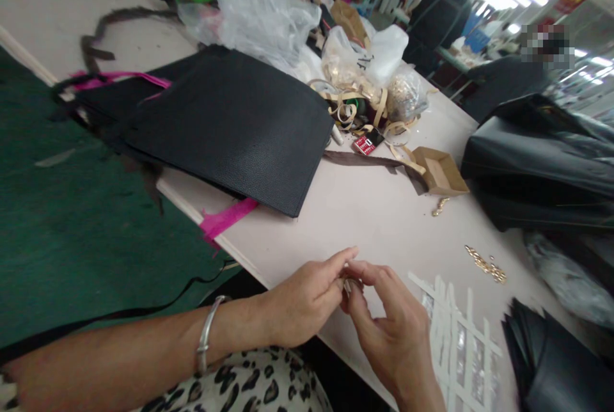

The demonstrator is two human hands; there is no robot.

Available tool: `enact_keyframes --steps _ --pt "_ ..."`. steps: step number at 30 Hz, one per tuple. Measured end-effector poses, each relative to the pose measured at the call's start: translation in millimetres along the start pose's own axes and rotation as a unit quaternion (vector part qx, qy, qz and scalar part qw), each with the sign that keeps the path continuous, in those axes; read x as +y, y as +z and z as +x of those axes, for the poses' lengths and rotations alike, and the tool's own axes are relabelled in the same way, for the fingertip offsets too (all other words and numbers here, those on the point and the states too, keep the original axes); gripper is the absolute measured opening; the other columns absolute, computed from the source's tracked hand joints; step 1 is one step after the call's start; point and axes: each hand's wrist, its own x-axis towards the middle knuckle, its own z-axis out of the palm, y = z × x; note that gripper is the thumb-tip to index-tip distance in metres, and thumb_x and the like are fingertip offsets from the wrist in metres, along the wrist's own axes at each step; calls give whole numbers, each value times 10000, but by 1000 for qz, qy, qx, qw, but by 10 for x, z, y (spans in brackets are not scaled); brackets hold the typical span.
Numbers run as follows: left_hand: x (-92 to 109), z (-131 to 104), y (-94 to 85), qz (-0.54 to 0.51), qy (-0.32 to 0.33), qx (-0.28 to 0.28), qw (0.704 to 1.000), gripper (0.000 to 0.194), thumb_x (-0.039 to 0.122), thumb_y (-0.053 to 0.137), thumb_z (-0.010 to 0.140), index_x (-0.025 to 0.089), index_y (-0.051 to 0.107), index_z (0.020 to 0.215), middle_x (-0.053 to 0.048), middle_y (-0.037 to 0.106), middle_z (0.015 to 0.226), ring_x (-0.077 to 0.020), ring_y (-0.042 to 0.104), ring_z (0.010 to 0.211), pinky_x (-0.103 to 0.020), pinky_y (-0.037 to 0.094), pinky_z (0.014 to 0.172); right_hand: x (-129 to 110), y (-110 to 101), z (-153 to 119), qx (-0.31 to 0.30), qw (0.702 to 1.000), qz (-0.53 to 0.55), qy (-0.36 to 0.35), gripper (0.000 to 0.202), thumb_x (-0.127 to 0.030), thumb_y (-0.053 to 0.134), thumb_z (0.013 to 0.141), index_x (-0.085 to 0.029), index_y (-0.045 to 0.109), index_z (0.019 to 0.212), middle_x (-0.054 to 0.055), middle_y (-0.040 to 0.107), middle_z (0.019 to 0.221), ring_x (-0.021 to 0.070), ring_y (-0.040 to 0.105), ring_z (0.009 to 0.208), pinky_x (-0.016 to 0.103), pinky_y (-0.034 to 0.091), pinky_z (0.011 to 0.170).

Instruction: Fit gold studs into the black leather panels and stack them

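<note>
My left hand [307, 300], with a silver bangle [206, 335] on its wrist, meets my right hand [391, 322] over the near table edge. The fingertips of both pinch together around a small piece, partly metallic in look, that the fingers mostly cover; its kind cannot be made out. Right of the hands lie pale strips [453, 335] crossed over clear pieces. Farther right on the table are small gold-coloured metal pieces [485, 265] in a loose heap, with a smaller cluster [440, 207] beyond them.
Black leather-like panels [240, 124] lie stacked at the left, overhanging the edge. An open cardboard box [439, 172], plastic bags [259, 15] and tangled beige strips [381, 108] sit farther back. Black sheets [556, 361] and a large black bundle [537, 162] are at the right.
</note>
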Motion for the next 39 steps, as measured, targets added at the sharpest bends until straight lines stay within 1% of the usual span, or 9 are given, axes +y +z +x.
enact_keyframes --steps 3,10,14,19,22,27,30,34,39 --pt "-12 6 6 33 19 -14 999 535 178 359 959 88 371 1486 -141 664 1264 -223 603 1172 -393 428 1052 -10 37 -26 14 1000 -25 2 286 -118 540 898 -226 633 1146 21 717 888 174 693 810 287 556 730" --pt "1 31 -33 56 6 -58 997 475 113 359 882 142 506 1333 -73 706 1017 -199 654 884 -342 513 843 20 25 -49 -19 999 -36 1 292 -115 543 875 -238 628 1127 11 736 911 161 712 789 265 566 709" --pt "46 52 -84 2 -3 -111 994 509 64 354 809 168 543 1271 9 640 768 -155 622 694 -285 498 721 33 -40 -16 -34 999 19 16 276 -104 584 844 -250 650 1069 -22 738 889 136 710 784 241 570 750" --pt "55 111 -139 -109 -84 -181 974 526 76 380 823 178 532 1317 55 568 595 -124 570 559 -217 397 551 109 -87 -9 -74 990 84 82 271 -101 626 808 -261 679 1020 -39 745 877 124 705 751 228 575 733" --pt "48 170 -149 -158 -106 -207 960 472 114 405 862 173 541 1310 48 590 643 -92 558 498 -190 308 462 165 -107 -8 -78 986 120 90 235 -121 644 825 -262 671 1012 -44 745 864 116 710 755 210 575 725" --pt "86 271 -146 -210 -102 -179 956 582 46 406 787 204 584 1318 3 667 846 -50 591 530 -172 274 444 164 -176 38 -66 993 80 55 275 -149 616 886 -264 665 1131 -7 753 974 136 725 850 241 586 786" --pt "115 301 -138 -228 -95 -169 954 448 78 406 855 176 628 1232 -28 696 947 -34 574 528 -171 293 459 134 -221 77 -58 998 31 20 356 -118 598 879 -269 644 1198 2 746 1039 147 722 923 257 583 827" --pt "108 295 -123 -234 -75 -153 957 362 92 408 901 163 626 1181 -18 707 868 -39 569 529 -174 321 489 99 -261 98 -64 998 12 -4 373 -130 589 895 -260 617 1244 6 740 1070 145 715 944 253 579 828" --pt "50 282 -92 -252 -63 -139 956 442 35 415 808 179 658 1148 8 679 807 -53 586 557 -181 324 501 27 -262 87 -60 998 -2 10 329 -143 585 908 -261 633 1211 10 732 1046 149 708 917 254 568 791"
